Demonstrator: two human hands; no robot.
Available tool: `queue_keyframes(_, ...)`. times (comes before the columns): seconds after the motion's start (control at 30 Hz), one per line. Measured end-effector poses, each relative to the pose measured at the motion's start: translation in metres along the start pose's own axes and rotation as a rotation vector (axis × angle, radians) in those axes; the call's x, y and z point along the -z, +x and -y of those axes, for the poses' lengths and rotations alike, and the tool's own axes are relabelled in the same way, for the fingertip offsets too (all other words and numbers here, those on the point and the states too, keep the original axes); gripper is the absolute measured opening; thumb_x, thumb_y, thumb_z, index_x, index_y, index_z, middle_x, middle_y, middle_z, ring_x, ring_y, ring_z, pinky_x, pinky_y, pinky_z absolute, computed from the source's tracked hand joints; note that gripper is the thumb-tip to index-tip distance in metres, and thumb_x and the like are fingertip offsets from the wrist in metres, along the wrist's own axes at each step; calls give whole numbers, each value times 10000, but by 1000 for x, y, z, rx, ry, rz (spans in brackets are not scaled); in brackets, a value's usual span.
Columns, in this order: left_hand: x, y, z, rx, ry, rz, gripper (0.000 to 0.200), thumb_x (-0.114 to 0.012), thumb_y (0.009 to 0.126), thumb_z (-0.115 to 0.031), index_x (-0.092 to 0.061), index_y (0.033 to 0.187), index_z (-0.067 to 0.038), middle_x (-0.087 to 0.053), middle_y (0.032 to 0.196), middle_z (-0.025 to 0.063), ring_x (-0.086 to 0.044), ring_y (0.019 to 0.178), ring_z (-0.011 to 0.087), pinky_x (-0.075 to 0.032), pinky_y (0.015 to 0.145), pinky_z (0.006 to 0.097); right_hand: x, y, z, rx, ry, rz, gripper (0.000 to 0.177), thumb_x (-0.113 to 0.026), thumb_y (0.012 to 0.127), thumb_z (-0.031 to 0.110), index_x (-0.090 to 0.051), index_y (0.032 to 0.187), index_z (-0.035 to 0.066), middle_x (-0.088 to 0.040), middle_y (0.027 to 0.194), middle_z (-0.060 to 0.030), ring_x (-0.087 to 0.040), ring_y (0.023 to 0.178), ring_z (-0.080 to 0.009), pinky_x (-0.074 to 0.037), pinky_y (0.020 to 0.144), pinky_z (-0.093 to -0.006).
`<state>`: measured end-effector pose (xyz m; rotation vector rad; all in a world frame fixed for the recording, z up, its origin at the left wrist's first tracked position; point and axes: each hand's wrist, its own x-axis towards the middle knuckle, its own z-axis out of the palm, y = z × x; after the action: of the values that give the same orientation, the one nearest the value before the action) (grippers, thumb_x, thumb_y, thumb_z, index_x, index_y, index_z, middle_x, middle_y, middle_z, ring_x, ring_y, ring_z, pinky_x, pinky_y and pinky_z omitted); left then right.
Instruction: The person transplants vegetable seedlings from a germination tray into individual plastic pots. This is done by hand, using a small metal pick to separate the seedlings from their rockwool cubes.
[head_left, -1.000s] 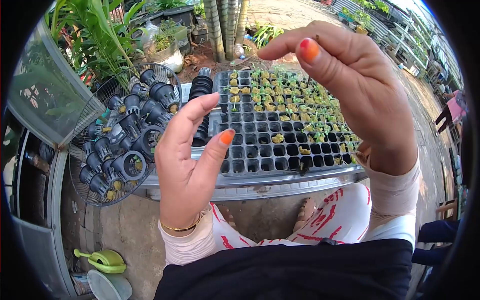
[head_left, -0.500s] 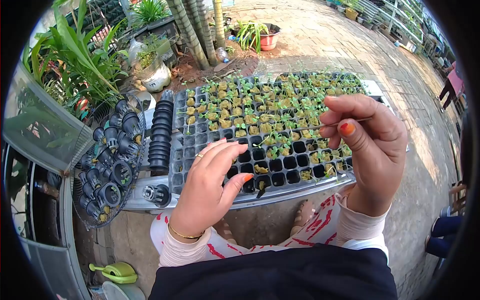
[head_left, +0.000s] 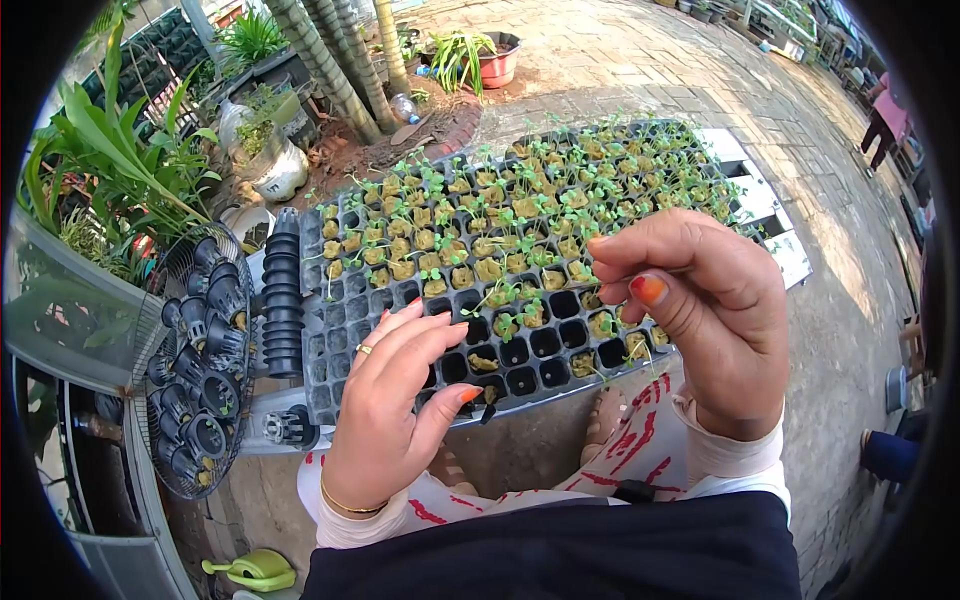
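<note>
My left hand (head_left: 392,405) is held palm down with fingers stretched over the near left part of a black seedling tray (head_left: 325,395); it holds nothing. My right hand (head_left: 705,305) is raised over the tray's near right side, thumb and fingers pinched on a thin stick, now mostly hidden by the fingers. Small green seedlings (head_left: 575,200) grow from yellowish sponge plugs (head_left: 488,270) in many cells. Several near cells (head_left: 545,342) between my hands show dark, without plugs. One sponge plug (head_left: 482,363) lies low in a near cell.
Left of the tray lies a stack of black net cups (head_left: 283,300), with a single net cup (head_left: 290,428) nearer me. A wire basket (head_left: 150,440) holds more cups. A green watering can (head_left: 258,570) stands on the ground. A person (head_left: 885,120) is far right.
The view has shifted, so the tray appears farther left and slightly lower. My right hand has moved slightly left and down over the tray; the stick shows less. My left hand stays spread.
</note>
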<state>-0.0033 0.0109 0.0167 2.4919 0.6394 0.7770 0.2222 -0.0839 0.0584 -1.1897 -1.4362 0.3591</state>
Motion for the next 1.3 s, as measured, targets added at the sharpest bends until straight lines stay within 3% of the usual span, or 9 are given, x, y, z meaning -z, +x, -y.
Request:
queue_keyframes(0.33, -9, -1, -10, -36, 0, 16, 410, -757, 708, -142, -631, 1084, -41, -601, 1131, 151, -507, 1162, 389, -336, 1022, 525, 6, -3, -7, -73, -5, 28, 140, -588, 871, 55, -646, 953, -42, -606, 842, -79, -589, 734, -108, -459, 618, -211)
queue_keyframes(0.4, -12, -1, -9, -76, 21, 28, 406, -731, 767, -283, -634, 1057, -17, -617, 1127, 162, -513, 1168, 392, -344, 1009, 506, 7, -4, -7, -78, -12, 41, 141, -591, 867, 55, -647, 955, -41, -608, 838, -76, -588, 725, -106, -457, 615, -210)
queue_keyframes(0.5, -15, 2, -13, -53, 9, 55, 403, -759, 713, -161, -635, 1083, -58, -587, 1134, 143, -467, 1194, 401, -299, 1032, 559, 4, -4, -10, -76, -26, 85, 132, -584, 864, 34, -650, 955, -36, -615, 830, -70, -589, 713, -104, -458, 610, -213)
queue_keyframes(0.53, -16, 2, -13, -53, 9, 54, 403, -759, 713, -161, -635, 1083, -58, -587, 1134, 143, -467, 1194, 401, -299, 1032, 559, 3, -4, -12, -74, -32, 85, 128, -587, 836, -2, -649, 946, -24, -625, 811, -99, -602, 716, -173, -468, 627, -264)
queue_keyframes(0.57, -17, 2, -13, -51, 67, 70, 396, -742, 738, -255, -641, 1066, -57, -584, 1150, 147, -455, 1209, 408, -263, 1042, 569, 1, -4, -13, -71, -39, 84, 143, -591, 809, -38, -649, 937, -11, -635, 793, -128, -615, 719, -242, -477, 645, -315)
queue_keyframes(0.8, -27, 5, -20, -35, 308, 119, 602, -617, 747, -592, -655, 1055, -76, -517, 1182, 142, -326, 1285, 420, -60, 1031, 673, -7, -4, -24, -125, -115, 179, 141, -600, 800, -21, -646, 932, -5, -645, 805, -160, -633, 760, -316, -496, 660, -358)
queue_keyframes(0.9, -30, 6, -22, -24, 374, 133, 674, -581, 729, -659, -655, 1068, -81, -487, 1190, 143, -296, 1295, 412, -42, 1011, 696, -12, -3, -32, -27, -171, 197, 192, -572, 794, -69, -652, 961, -19, -648, 810, -119, -634, 734, -198, -490, 646, -287)
queue_keyframes(0.97, -30, 7, -22, -15, 385, 145, 702, -569, 721, -680, -653, 1077, -81, -473, 1203, 150, -283, 1300, 416, -35, 1006, 702, -15, -2, -37, 21, -158, 166, 148, -603, 789, -24, -642, 930, -4, -646, 819, -175, -633, 785, -351, -501, 670, -391)
queue_keyframes(1.3, -35, 8, -22, 6, 439, 171, 815, -505, 707, -750, -613, 1156, -78, -403, 1271, 192, -210, 1329, 450, 17, 994, 718, -19, 2, -38, -36, -161, 179, 149, -587, 788, -43, -641, 924, -18, -636, 803, -190, -628, 767, -364, -498, 662, -398)
